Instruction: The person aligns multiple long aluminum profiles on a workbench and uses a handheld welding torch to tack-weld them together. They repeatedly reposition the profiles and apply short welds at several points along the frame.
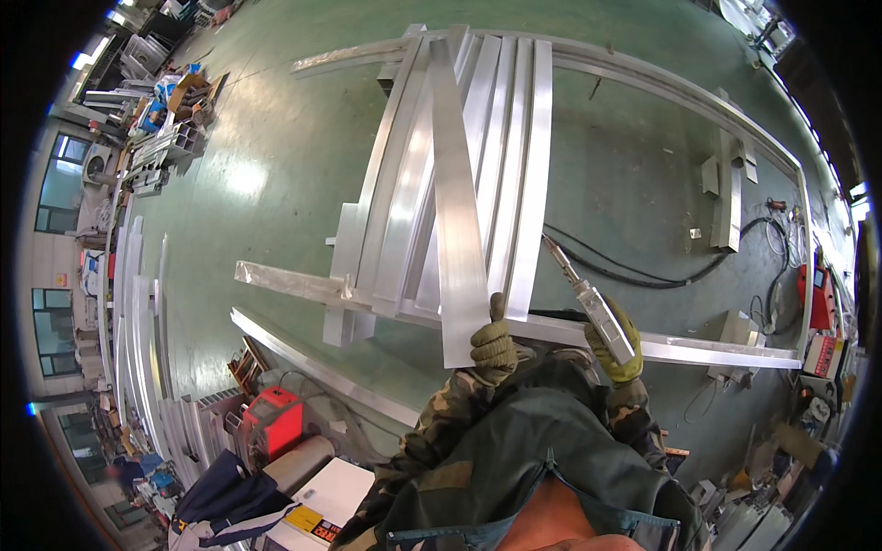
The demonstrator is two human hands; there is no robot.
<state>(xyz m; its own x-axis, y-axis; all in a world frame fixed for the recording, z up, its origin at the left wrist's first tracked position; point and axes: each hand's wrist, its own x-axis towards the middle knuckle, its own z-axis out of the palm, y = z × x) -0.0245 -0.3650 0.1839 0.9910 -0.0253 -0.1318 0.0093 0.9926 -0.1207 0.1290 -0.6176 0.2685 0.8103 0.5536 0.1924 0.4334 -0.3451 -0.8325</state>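
Observation:
My left hand [494,344], in an olive work glove, is closed on the near end of a flat silver metal bar [457,202]. That bar lies slantwise over several long metal profiles [521,165] set side by side across a frame. In my gloved right hand [617,344] is a boxy silver welding gun [595,312], its narrow nozzle angled up and to the left, near the rightmost profile. The glove hides part of the gun's grip. Under the profiles, the near frame rail [698,353] runs left to right in front of me.
Black cables [643,278] loop over the floor inside the frame. A red machine [273,422] stands at lower left, near a loose metal bar [322,367]. Another red machine [816,296] is at far right. Metal stock [138,321] and clutter line the left wall.

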